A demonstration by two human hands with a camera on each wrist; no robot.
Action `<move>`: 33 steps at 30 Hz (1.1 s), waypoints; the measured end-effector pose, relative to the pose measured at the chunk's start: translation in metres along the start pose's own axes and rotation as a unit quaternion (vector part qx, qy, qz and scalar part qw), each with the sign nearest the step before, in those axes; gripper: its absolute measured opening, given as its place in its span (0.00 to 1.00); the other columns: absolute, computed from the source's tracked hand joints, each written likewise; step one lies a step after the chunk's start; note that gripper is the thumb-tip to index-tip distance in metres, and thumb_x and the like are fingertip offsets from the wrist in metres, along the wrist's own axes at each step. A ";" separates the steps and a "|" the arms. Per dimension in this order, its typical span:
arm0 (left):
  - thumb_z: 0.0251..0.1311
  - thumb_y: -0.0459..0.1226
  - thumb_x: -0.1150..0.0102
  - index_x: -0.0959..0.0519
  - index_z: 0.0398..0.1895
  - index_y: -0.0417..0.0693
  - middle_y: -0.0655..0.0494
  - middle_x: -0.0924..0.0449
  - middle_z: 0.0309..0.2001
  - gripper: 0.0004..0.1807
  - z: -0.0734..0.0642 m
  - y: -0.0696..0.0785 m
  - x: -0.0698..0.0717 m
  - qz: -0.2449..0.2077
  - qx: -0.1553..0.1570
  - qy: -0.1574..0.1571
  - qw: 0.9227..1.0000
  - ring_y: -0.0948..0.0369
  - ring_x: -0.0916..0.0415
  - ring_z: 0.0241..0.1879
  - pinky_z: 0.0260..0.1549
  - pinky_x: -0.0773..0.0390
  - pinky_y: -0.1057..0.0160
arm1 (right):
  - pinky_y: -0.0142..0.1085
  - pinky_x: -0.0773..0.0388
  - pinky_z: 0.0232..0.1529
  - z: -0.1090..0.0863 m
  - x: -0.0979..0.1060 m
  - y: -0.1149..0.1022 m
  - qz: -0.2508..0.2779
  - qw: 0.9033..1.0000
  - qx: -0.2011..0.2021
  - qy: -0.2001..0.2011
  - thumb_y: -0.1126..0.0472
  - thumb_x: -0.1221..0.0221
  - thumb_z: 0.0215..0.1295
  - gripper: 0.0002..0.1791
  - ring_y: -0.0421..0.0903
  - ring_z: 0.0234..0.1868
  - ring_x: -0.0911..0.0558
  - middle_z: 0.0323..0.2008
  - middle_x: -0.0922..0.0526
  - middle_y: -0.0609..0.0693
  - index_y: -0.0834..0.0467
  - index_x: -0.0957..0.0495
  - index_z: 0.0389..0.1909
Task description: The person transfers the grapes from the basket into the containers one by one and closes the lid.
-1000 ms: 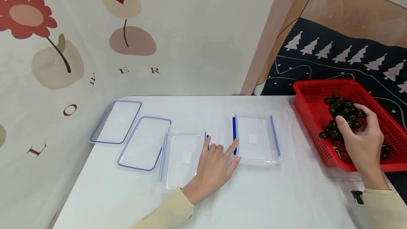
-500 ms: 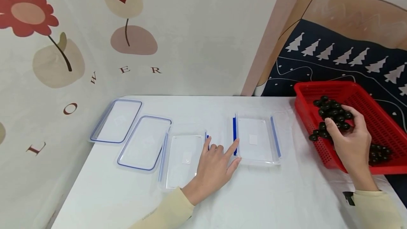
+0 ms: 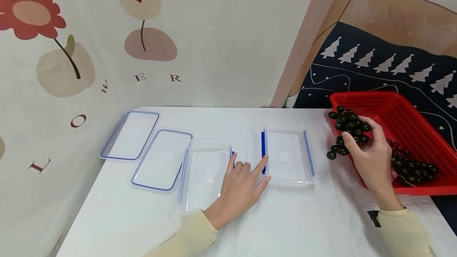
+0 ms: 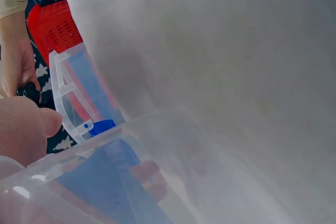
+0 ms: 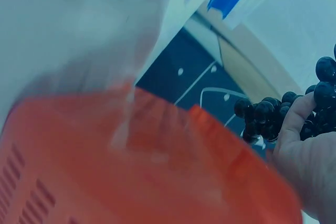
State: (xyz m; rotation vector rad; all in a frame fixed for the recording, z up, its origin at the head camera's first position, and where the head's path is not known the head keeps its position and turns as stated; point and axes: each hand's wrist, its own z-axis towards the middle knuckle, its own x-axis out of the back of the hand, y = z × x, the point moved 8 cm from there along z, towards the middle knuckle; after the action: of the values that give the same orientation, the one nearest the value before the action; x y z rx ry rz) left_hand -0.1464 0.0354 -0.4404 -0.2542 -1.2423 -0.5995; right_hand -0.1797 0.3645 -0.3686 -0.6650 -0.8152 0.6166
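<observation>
My right hand [image 3: 373, 160] grips a bunch of dark grapes [image 3: 348, 124] at the left rim of the red basket [image 3: 425, 126]. In the right wrist view the thumb presses against the dark grapes [image 5: 265, 116]. Between two clear plastic containers lies my left hand [image 3: 242, 185], its index finger and thumb stretched to the right container [image 3: 285, 144] and its little finger at the edge of the left container [image 3: 205, 169]. The left hand's middle fingers look bent, but they hold nothing that I can see. Both containers look empty, with blue-edged side flaps.
Two clear lids with blue seals, a nearer lid [image 3: 162, 160] and a farther lid [image 3: 132, 136], lie on the left of the white table [image 3: 285, 221]. More dark grapes [image 3: 414, 169] lie in the basket, with something reddish beside them. A printed wall cloth hangs behind.
My right hand has carried the bunch of grapes leftward, from inside the basket to over its left rim. More of the fruit left in the basket shows. My left hand stays put.
</observation>
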 end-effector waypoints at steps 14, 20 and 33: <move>0.84 0.58 0.49 0.26 0.82 0.57 0.49 0.11 0.39 0.31 0.004 -0.002 0.003 0.001 -0.002 0.003 1.000 0.49 0.14 0.45 0.76 0.42 0.34 | 0.18 0.26 0.35 -0.013 -0.053 -0.027 0.053 0.996 0.041 -0.054 0.72 0.29 0.68 0.37 0.38 0.40 0.24 0.56 0.18 0.50 0.57 0.26 0.77; 0.84 0.58 0.50 0.26 0.82 0.57 0.49 0.11 0.39 0.31 0.002 -0.002 0.001 0.002 0.001 -0.004 1.000 0.48 0.14 0.46 0.76 0.42 0.34 | 0.18 0.22 0.36 -0.023 -0.077 -0.027 0.069 0.993 0.037 -0.089 0.73 0.27 0.66 0.37 0.30 0.35 0.19 0.54 0.15 0.60 0.59 0.25 0.75; 0.84 0.58 0.50 0.26 0.81 0.57 0.48 0.10 0.41 0.31 0.000 -0.001 0.003 -0.001 0.003 -0.002 1.000 0.48 0.14 0.46 0.76 0.43 0.34 | 0.19 0.22 0.35 -0.030 -0.103 -0.033 0.073 0.989 0.032 -0.124 0.70 0.26 0.67 0.37 0.31 0.35 0.19 0.56 0.15 0.62 0.58 0.25 0.75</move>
State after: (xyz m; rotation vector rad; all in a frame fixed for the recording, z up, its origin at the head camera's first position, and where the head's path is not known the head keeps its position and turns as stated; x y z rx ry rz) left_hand -0.1467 0.0337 -0.4377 -0.2490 -1.2485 -0.5980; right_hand -0.2034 0.2612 -0.4052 -0.5998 -0.9788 0.8681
